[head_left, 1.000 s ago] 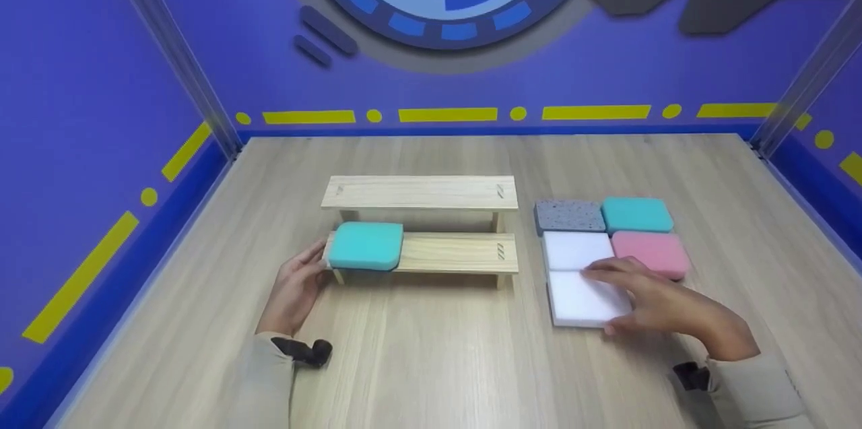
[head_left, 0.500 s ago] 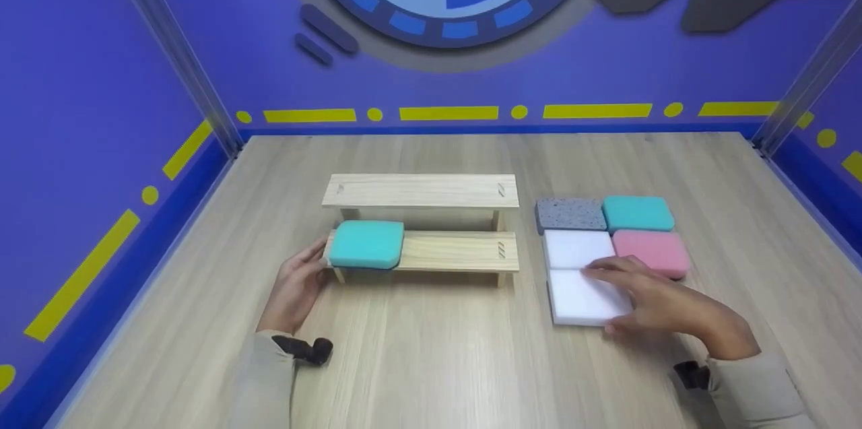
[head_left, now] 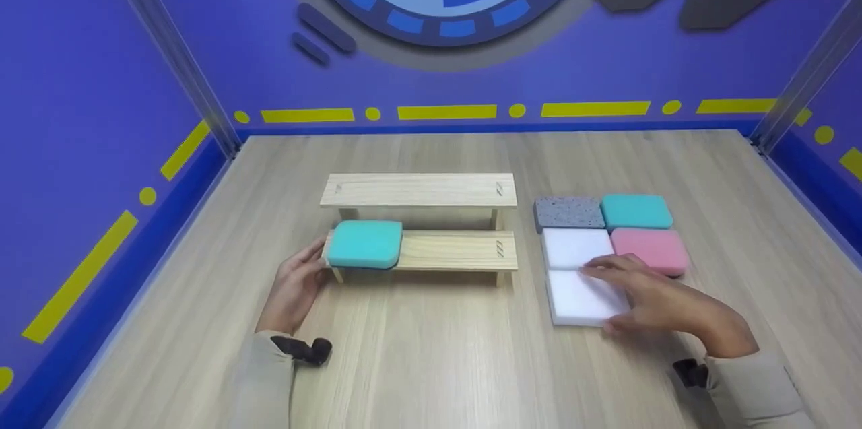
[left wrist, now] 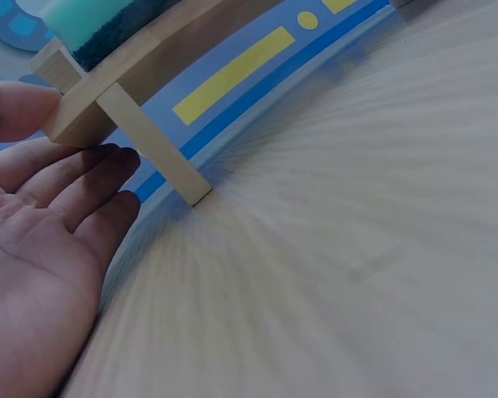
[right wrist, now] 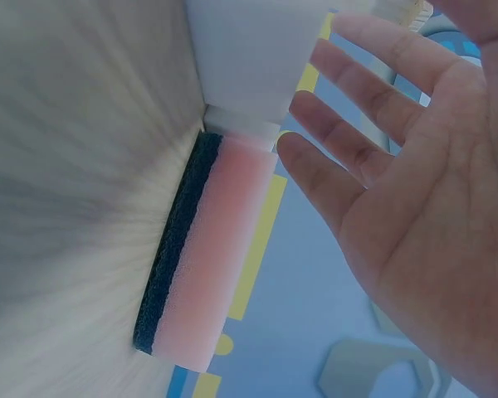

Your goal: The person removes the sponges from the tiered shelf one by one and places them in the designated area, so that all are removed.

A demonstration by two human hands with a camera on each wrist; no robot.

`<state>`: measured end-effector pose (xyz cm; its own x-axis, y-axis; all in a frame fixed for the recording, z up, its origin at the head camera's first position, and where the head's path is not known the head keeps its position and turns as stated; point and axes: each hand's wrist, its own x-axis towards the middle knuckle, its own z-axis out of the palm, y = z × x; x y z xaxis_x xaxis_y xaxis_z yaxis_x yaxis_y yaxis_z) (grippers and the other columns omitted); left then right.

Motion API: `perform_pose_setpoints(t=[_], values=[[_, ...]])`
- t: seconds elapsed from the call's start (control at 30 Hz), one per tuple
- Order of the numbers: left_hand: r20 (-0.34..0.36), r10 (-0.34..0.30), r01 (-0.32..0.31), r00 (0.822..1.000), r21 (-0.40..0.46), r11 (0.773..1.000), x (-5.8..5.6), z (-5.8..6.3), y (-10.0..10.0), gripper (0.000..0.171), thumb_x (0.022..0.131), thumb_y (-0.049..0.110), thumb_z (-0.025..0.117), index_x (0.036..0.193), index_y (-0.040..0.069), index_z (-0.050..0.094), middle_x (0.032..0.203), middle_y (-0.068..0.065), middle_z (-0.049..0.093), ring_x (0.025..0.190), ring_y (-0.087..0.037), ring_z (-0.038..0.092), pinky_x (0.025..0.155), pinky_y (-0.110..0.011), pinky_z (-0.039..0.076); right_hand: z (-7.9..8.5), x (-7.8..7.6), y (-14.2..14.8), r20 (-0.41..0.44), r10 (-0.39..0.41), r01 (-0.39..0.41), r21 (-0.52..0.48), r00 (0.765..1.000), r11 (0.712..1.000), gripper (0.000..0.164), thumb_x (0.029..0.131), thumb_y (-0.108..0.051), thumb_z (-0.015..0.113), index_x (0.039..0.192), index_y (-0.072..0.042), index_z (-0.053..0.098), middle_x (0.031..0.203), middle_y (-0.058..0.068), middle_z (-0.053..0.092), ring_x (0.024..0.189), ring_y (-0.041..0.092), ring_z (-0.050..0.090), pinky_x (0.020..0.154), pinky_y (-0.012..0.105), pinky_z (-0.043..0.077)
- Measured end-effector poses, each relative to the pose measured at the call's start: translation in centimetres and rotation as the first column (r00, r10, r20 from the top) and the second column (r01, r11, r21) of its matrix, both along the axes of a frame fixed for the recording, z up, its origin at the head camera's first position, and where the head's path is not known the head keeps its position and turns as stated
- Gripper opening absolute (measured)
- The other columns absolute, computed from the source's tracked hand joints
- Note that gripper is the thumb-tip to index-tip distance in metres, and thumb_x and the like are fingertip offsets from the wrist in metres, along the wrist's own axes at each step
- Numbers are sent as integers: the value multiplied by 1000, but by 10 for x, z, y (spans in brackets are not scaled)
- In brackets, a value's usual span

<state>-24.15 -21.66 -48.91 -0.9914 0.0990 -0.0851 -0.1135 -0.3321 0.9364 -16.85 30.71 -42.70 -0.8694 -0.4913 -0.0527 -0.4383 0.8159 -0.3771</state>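
My left hand (head_left: pixel 294 285) grips the left end of the lower board of a two-step wooden shelf (head_left: pixel 458 250). In the left wrist view its thumb (left wrist: pixel 17 112) lies at the board's end, with the fingers (left wrist: pixel 75 178) underneath. On that end of the board sits a turquoise sponge (head_left: pixel 365 244), its dark scouring layer facing down. At the right, my right hand (head_left: pixel 650 294) spans the nearer white sponge (head_left: pixel 584 300), thumb at the near edge and fingertips at the far edge. Its remaining fingers (right wrist: pixel 349 162) are spread above the pink sponge (right wrist: pixel 220 240).
Behind the nearer white sponge lie a second white sponge (head_left: pixel 572 248), a grey speckled sponge (head_left: pixel 569 213) and another turquoise sponge (head_left: pixel 636 211), all close together on the wooden table (head_left: pixel 424 361). Blue printed walls (head_left: pixel 444 89) enclose the back and sides.
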Motion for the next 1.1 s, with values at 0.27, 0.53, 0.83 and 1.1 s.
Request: perform_pose_setpoints(t=[0.27, 0.53, 0.83, 1.1], values=[[-8, -12, 12, 1000, -4, 1000, -1, 0, 0, 57, 95, -4, 41, 148, -7, 23, 157, -19, 23, 145, -27, 23, 119, -41, 20, 0, -1, 1, -56, 28, -29, -3, 998, 1000, 71, 69, -21, 83, 134, -11, 56, 134, 8, 54, 118, 26, 45, 94, 45, 46], [-6, -14, 15, 1000, 7, 1000, -1, -1, -1, 56, 95, -4, 42, 148, -7, 25, 158, -17, 22, 146, -27, 21, 120, -40, 19, 2, -1, 1, -99, 23, -24, -15, 995, 1000, 66, 72, -26, 82, 132, -11, 58, 131, 7, 56, 116, 25, 48, 93, 47, 47], [-12, -19, 19, 1000, 2, 1000, -2, -1, -2, 56, 95, -4, 42, 148, -7, 25, 158, -17, 22, 147, -26, 20, 120, -41, 18, 4, -3, 0, -239, 10, -28, -72, 971, 997, 62, 77, -33, 79, 132, -11, 58, 129, 6, 59, 116, 24, 52, 93, 43, 50], [-23, -17, 17, 1000, 1, 1000, -1, -1, 0, 56, 94, -5, 41, 147, -9, 24, 158, -20, 20, 147, -28, 19, 120, -42, 17, 10, -9, -6, -247, 18, -46, -109, 969, 993, 58, 83, -25, 74, 135, -7, 54, 129, 7, 60, 114, 23, 55, 89, 42, 52]])
